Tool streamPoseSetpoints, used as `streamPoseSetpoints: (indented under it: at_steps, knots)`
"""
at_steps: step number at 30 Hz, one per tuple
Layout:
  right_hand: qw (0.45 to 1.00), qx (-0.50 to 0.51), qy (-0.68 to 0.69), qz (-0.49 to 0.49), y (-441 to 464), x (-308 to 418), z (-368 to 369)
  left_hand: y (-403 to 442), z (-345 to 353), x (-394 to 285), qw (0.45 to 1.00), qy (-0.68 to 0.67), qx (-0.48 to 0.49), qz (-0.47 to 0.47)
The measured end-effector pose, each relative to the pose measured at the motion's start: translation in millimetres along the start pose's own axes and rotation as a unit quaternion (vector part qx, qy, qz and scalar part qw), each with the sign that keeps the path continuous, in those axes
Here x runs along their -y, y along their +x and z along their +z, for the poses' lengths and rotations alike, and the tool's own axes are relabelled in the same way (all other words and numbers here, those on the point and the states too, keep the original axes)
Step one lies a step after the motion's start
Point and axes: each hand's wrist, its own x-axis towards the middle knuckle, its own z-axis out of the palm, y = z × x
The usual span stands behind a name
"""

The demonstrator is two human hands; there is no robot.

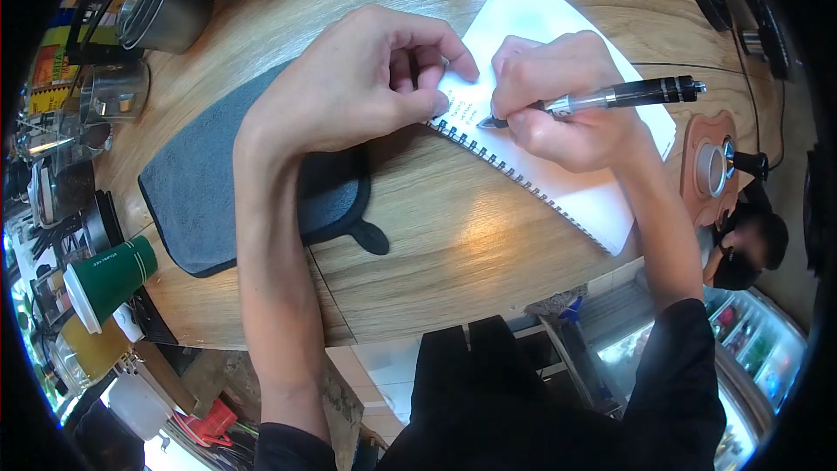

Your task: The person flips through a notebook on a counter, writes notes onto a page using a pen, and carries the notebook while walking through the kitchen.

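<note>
A spiral-bound notebook [580, 196] lies open at a slant on the wooden table, with a few small lines of writing near its left corner. My right hand [567, 100] is closed around a black and clear pen [623, 96], its tip on the page by the writing. My left hand [375, 78] rests at the notebook's left corner, fingers curled, thumb and fingertips at the page edge; nothing shows between them. Beneath my left wrist lies a grey cloth [205, 183] with a black border and loop.
A green cup [112, 281] with a white lid lies at the left. Metal containers [170, 17] and a clear glass [119, 92] stand at the upper left. A brown holder [697, 166] with a metal ring is at the right edge, and beyond it is another person [748, 244].
</note>
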Motion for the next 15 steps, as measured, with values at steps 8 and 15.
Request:
streamPoseSetpoints:
  at_steps: [8,15]
  knots:
    - [1.0,0.01,0.01,0.001,1.7,1.8,-2.5,-1.1,-3.0,2.3,1.0,0.0,0.014,-0.009]
    - [1.0,0.009,0.011,0.011,0.4,1.3,-1.6,-1.0,-3.0,2.7,1.0,-0.003,0.013,-0.002]
